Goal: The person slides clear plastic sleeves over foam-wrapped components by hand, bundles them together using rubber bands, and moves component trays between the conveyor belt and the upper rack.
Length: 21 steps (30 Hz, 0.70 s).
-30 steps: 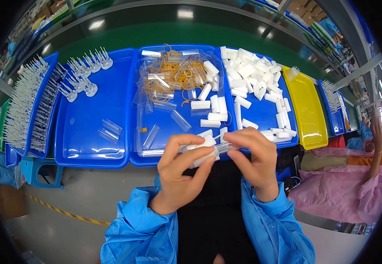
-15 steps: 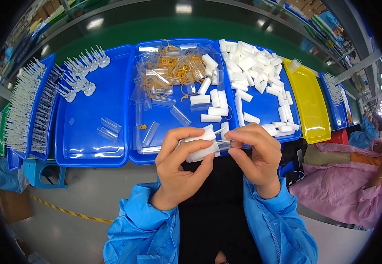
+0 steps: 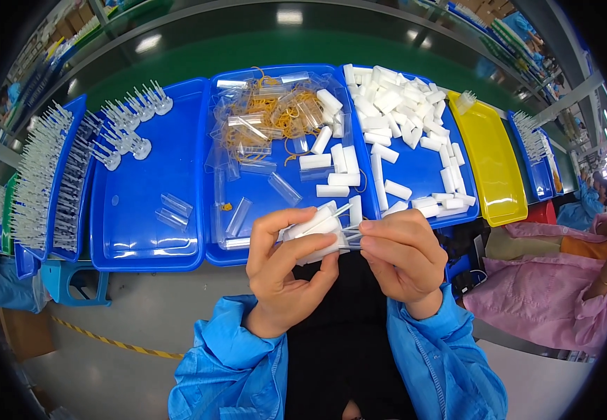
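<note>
My left hand (image 3: 282, 273) is closed around a bundle of white foam blocks (image 3: 323, 225), held just above the near edge of the middle blue tray (image 3: 212, 238). Thin pale sticks or clear strips (image 3: 350, 236) jut from the bundle's right end. My right hand (image 3: 410, 262) pinches their tips between thumb and fingers; their exact kind is too small to make out. Behind my hands, the middle tray holds tan rubber bands (image 3: 275, 112), clear plastic sleeves (image 3: 285, 188) and several loose white blocks (image 3: 344, 179).
Right of it, a blue tray (image 3: 415, 171) holds a heap of white blocks, beside a yellow tray (image 3: 496, 168). The left blue tray (image 3: 146, 238) holds white pronged parts (image 3: 130, 126) and two clear sleeves. Racks of similar parts (image 3: 44, 182) stand far left. A person in pink (image 3: 534, 280) sits at right.
My right fingers have closed into a tighter pinch at the bundle's right end. The thin sticks show more plainly there, and the left hand keeps its hold on the blocks.
</note>
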Motion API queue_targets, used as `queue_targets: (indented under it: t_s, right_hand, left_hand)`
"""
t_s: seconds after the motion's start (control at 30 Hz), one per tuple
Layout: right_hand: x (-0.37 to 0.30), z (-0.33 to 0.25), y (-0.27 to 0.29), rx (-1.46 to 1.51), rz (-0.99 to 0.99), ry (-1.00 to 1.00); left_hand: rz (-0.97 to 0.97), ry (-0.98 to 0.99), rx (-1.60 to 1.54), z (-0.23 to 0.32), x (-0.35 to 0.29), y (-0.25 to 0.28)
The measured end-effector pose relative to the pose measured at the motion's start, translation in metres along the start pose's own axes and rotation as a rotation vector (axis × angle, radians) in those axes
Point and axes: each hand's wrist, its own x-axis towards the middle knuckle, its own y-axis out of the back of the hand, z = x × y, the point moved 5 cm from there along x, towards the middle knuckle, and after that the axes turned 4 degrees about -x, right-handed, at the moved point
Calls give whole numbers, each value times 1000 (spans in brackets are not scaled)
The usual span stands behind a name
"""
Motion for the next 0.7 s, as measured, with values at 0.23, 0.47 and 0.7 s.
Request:
queue_targets:
  t_s: [0.23, 0.47, 0.7]
  right_hand:
    - [1, 0, -1, -5, -14, -18]
    - [-6, 27, -8, 511, -150, -571]
    - [-3, 34, -5, 251, -131, -512]
  left_hand:
    - [-36, -14, 37, 2, 3, 1]
    - [-75, 4, 25, 1, 1, 0]
    - [-190, 52, -72, 1, 0, -5]
